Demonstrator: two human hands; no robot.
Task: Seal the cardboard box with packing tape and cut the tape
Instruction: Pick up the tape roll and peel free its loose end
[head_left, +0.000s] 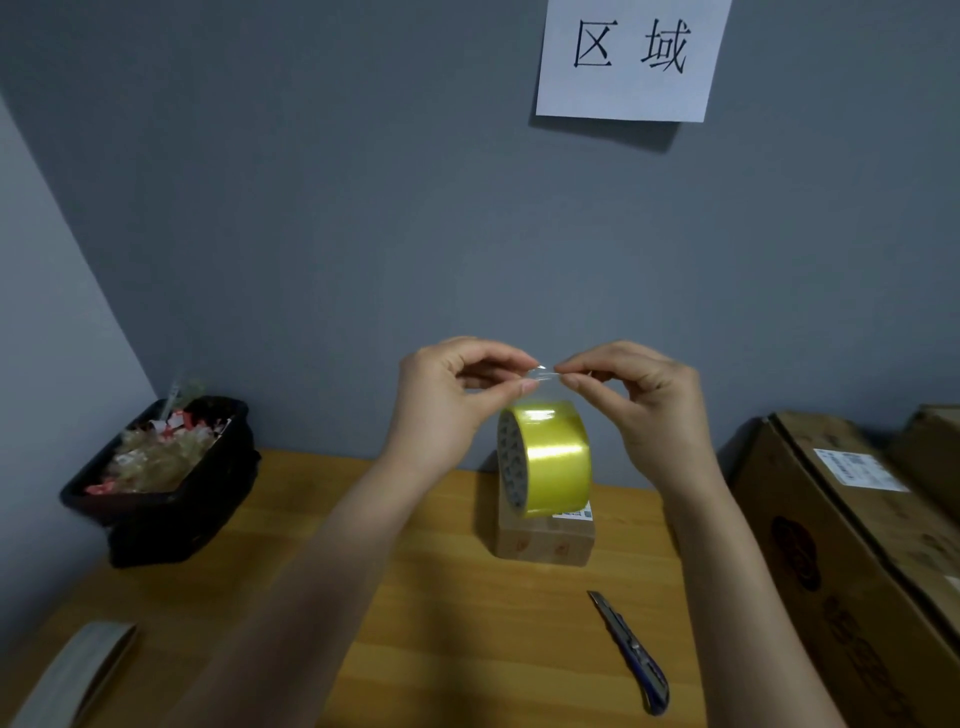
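Observation:
A yellow-tinted roll of packing tape (550, 457) hangs in the air above a small cardboard box (545, 543) on the wooden table (441, 597). My left hand (452, 395) and my right hand (639, 400) both pinch the free end of the tape (545, 373) just above the roll, fingertips nearly touching. The roll dangles from that clear strip. A blue utility knife (631, 654) lies on the table in front of the box, to the right of my arms.
A black bin (171, 499) full of crumpled tape scraps stands at the back left. Large cardboard cartons (852, 545) line the right side. Another tape roll (67, 675) lies at the near left corner. A paper sign (631, 57) hangs on the grey wall.

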